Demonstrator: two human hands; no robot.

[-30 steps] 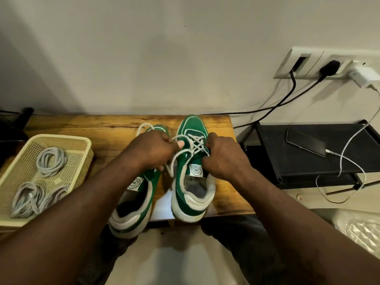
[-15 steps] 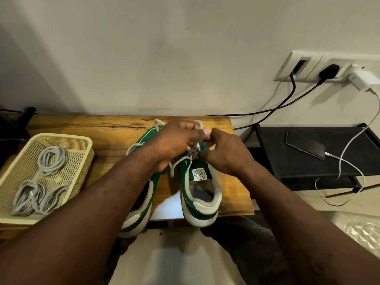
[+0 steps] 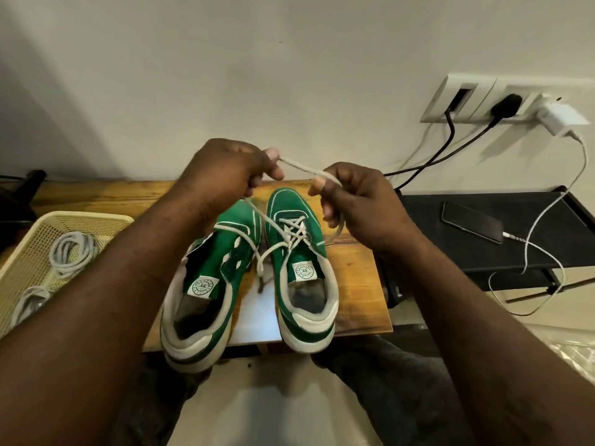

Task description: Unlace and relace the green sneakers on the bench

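Note:
Two green sneakers with white soles stand side by side on the wooden bench (image 3: 354, 284), toes toward the wall. The left sneaker (image 3: 206, 284) lies partly under my left forearm. The right sneaker (image 3: 299, 259) carries a white lace (image 3: 291, 235) crossed through its eyelets. My left hand (image 3: 225, 175) and my right hand (image 3: 357, 201) are raised above the toes. Each pinches the lace, and a stretch of it (image 3: 302, 167) runs taut between them. One loose lace end hangs down between the two shoes.
A cream mesh basket (image 3: 106, 220) holding coiled white laces sits at the bench's left end. Right of the bench stands a black stand (image 3: 483, 259) with a phone (image 3: 471, 222) on a charging cable. Wall sockets (image 3: 476, 98) with plugged cables are above it.
Both hands have risen from the right sneaker's tongue to above the toes and moved apart, drawing the lace up and out taut between them.

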